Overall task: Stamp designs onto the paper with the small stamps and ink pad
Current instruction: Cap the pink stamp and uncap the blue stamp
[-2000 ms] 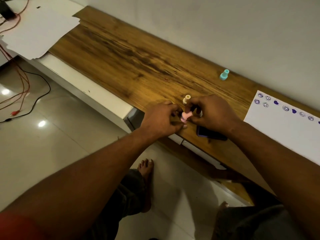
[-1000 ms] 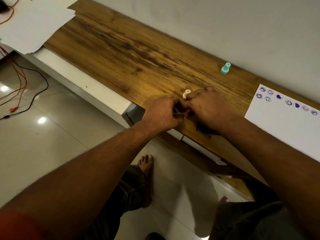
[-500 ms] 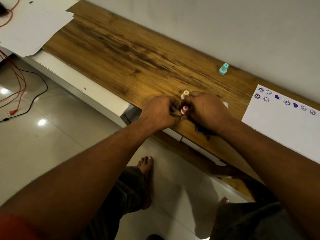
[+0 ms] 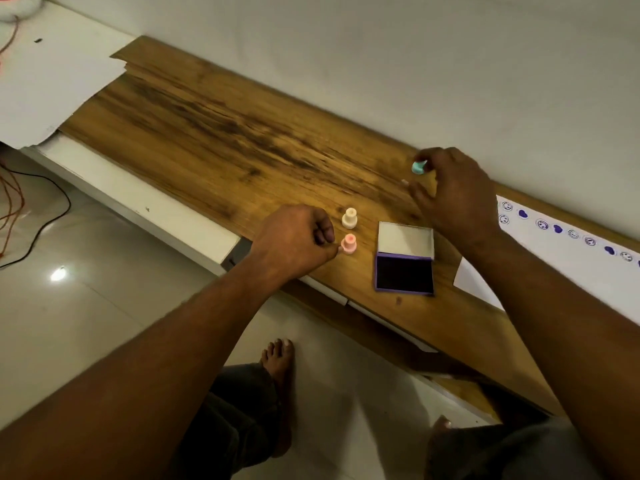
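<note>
By the wall on the desk (image 4: 242, 143), the right hand (image 4: 453, 192) pinches the light, rigid blue stamp (image 4: 419, 167) in a narrow grip, best held by its slim neck, while the left hand (image 4: 294, 240) rests loosely curled, holding nothing, beside the pink stamp (image 4: 348, 243).

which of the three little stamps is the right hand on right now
The teal stamp, back by the wall; the right hand has its fingers around it. The cream stamp and pink stamp stand beside the left hand.
</note>
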A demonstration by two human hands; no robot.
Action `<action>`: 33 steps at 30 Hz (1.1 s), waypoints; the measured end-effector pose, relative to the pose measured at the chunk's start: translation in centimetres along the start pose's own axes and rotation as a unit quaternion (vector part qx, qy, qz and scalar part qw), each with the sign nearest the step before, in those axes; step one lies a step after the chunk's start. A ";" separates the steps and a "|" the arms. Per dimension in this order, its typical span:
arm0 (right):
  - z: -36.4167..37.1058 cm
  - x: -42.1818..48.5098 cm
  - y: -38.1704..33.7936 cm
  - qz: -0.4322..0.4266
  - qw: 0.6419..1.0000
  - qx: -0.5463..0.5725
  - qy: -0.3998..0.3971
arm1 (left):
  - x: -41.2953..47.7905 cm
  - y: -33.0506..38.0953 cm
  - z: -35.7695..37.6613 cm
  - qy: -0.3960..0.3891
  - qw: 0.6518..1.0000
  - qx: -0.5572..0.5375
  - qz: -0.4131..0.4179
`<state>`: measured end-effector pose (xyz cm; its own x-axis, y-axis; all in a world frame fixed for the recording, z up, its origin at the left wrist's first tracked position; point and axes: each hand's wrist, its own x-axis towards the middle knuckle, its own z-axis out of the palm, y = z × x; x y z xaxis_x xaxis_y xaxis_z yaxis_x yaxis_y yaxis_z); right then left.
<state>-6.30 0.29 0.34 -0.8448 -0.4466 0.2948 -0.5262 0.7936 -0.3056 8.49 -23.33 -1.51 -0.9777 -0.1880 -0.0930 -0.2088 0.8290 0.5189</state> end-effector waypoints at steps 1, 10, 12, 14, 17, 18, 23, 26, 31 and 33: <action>0.2 0.8 1.1 0.025 0.999 -0.029 -0.013 | 0.1 0.2 -0.1 0.007 1.000 -0.009 0.002; 4.0 2.9 2.6 0.035 0.991 -0.057 -0.115 | 0.3 1.2 0.3 0.054 0.998 -0.018 0.014; 4.4 2.9 2.8 0.036 0.993 -0.047 -0.106 | 0.3 1.0 0.3 0.059 0.998 -0.016 0.014; 4.4 2.9 2.9 0.044 0.993 -0.036 -0.108 | 0.3 1.1 0.3 0.060 0.998 -0.014 0.011; 3.5 2.7 2.9 0.039 0.991 -0.036 -0.124 | 0.3 1.6 0.2 0.063 0.997 -0.020 0.024; 3.0 2.6 2.7 0.046 0.991 -0.029 -0.121 | 0.3 2.0 0.2 0.069 0.997 -0.021 0.036; -1.4 0.1 0.5 0.084 0.978 0.164 -0.093 | 0.2 5.5 0.5 0.113 0.988 -0.011 0.102; -4.2 -2.6 -1.5 0.061 0.939 0.304 -0.147 | 0.0 8.1 0.7 0.132 0.982 0.021 0.131; -6.3 -5.4 -0.8 0.044 0.944 0.294 -0.144 | -0.5 10.5 1.4 0.128 0.966 0.096 0.202; -6.6 -5.9 -0.2 0.042 0.945 0.289 -0.145 | -0.7 11.0 1.6 0.124 0.960 0.119 0.222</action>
<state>-0.59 5.51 4.59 -0.8332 -0.5529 0.0118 -0.3504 0.5112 -0.7848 6.84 -13.22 2.90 -0.9428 0.1155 0.3127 0.1990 0.9475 0.2501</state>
